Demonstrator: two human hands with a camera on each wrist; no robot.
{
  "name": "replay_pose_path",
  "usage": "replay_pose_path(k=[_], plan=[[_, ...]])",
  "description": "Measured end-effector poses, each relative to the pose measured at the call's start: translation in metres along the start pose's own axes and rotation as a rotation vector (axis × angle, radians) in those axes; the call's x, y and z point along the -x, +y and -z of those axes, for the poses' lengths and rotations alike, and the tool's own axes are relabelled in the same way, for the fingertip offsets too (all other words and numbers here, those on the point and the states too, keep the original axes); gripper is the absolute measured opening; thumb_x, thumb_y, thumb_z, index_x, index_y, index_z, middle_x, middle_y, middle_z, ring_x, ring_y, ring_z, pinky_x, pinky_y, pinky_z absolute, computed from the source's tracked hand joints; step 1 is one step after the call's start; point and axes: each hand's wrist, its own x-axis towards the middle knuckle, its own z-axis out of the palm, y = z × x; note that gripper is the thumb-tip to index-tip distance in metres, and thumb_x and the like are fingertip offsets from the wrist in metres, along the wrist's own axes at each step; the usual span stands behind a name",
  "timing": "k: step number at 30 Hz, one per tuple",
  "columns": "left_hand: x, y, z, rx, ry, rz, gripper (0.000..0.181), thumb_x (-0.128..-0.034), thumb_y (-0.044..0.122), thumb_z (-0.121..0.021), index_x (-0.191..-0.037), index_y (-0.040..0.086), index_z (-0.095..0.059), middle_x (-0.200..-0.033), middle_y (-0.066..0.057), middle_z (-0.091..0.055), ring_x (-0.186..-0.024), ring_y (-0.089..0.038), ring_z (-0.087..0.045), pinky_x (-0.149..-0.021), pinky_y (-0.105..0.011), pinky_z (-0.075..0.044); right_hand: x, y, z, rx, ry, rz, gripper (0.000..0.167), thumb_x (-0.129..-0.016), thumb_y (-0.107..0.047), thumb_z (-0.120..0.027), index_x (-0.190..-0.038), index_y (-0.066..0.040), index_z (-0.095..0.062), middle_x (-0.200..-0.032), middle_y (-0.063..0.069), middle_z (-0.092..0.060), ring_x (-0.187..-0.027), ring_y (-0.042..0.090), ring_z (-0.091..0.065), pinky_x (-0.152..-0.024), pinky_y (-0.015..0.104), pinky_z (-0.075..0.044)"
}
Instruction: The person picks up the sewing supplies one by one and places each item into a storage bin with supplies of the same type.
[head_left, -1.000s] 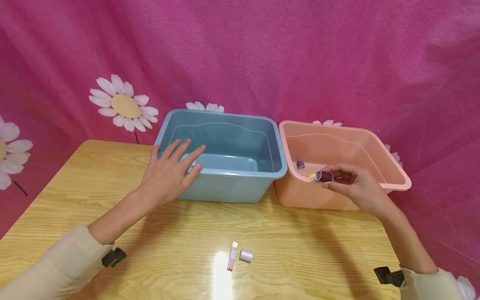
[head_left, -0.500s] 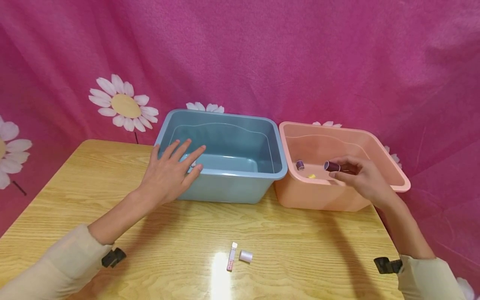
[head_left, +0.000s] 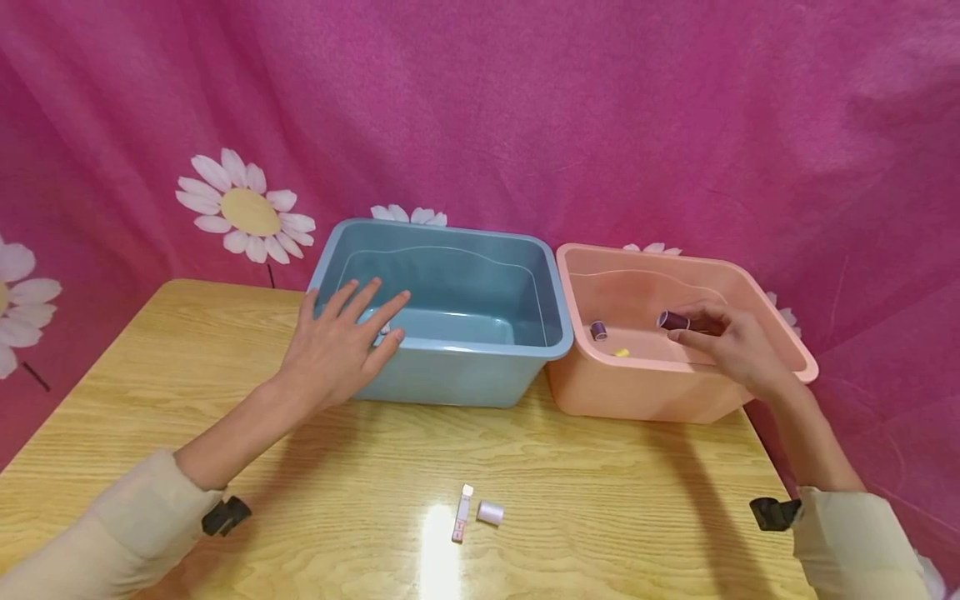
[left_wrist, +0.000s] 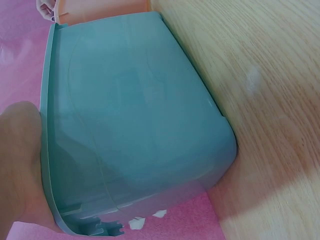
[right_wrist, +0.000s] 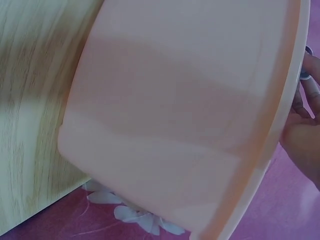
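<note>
Daisy-print curtain (head_left: pixel 480 108) backs table (head_left: pixel 300 467). My left hand (head_left: pixel 330 346), fingers wide, at blue bin (head_left: pixel 450 375). Pale spool (head_left: pixel 491 512), pink-white stick (head_left: pixel 462 514) on table, seemingly left to do. Purple spool (head_left: pixel 597 331), yellow piece (head_left: pixel 621 352) already inside peach bin (head_left: pixel 645 396); my right hand (head_left: pixel 735 343) pinches dark spool (head_left: pixel 672 320) over it, unreleased. Head view shows contents; wrist views, only outer walls.

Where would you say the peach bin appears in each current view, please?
Head: the peach bin is right of centre, beside the blue bin.
Left wrist: only part shows, at the top edge, left of centre.
Right wrist: it fills most of the middle, running off the top.
Shared landmark: the wooden table.
</note>
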Motion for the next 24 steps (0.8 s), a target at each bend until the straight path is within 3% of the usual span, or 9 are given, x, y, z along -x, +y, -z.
replay_pose_path(k=[5,13,20,24], plan=[[0.0,0.0,0.0,0.006,0.007,0.0,0.055,-0.1027,0.047,-0.044,-0.154,0.026,-0.042,-0.155,-0.014,-0.039,-0.14,-0.04,-0.034,-0.105,-0.073,-0.021,-0.003,0.005,0.001,0.001,0.01,-0.002,0.025,-0.087,0.01,-0.071,-0.111,0.014,-0.065,-0.1,-0.01,-0.07,-0.086,0.001,-0.068,-0.072,0.015,-0.053],[0.0,0.0,0.0,0.006,0.017,-0.005,0.055,-0.1026,0.046,-0.044,-0.153,0.025,-0.043,-0.154,-0.015,-0.039,-0.14,-0.041,-0.034,-0.105,-0.073,-0.021,-0.006,0.01,0.003,0.115,-0.005,0.014,0.021,-0.087,0.005,-0.074,-0.107,0.01,-0.069,-0.098,-0.008,-0.068,-0.081,0.0,-0.064,-0.066,0.013,-0.049],[0.0,0.0,0.0,-0.001,-0.003,0.002,0.056,-0.1029,0.047,-0.043,-0.154,0.026,-0.041,-0.155,-0.014,-0.038,-0.14,-0.04,-0.033,-0.105,-0.073,-0.021,-0.013,0.017,0.006,0.18,-0.028,-0.001,0.02,-0.088,0.001,-0.074,-0.108,0.006,-0.072,-0.101,0.0,-0.065,-0.085,0.0,-0.06,-0.069,0.013,-0.047],[0.0,0.0,0.0,-0.002,-0.008,0.004,0.056,-0.1032,0.046,-0.043,-0.155,0.026,-0.04,-0.156,-0.015,-0.038,-0.14,-0.041,-0.032,-0.105,-0.073,-0.02,-0.02,0.023,0.007,0.16,-0.045,0.01,0.022,-0.088,0.004,-0.073,-0.109,0.009,-0.071,-0.104,0.004,-0.065,-0.085,0.0,-0.062,-0.071,0.013,-0.049]])
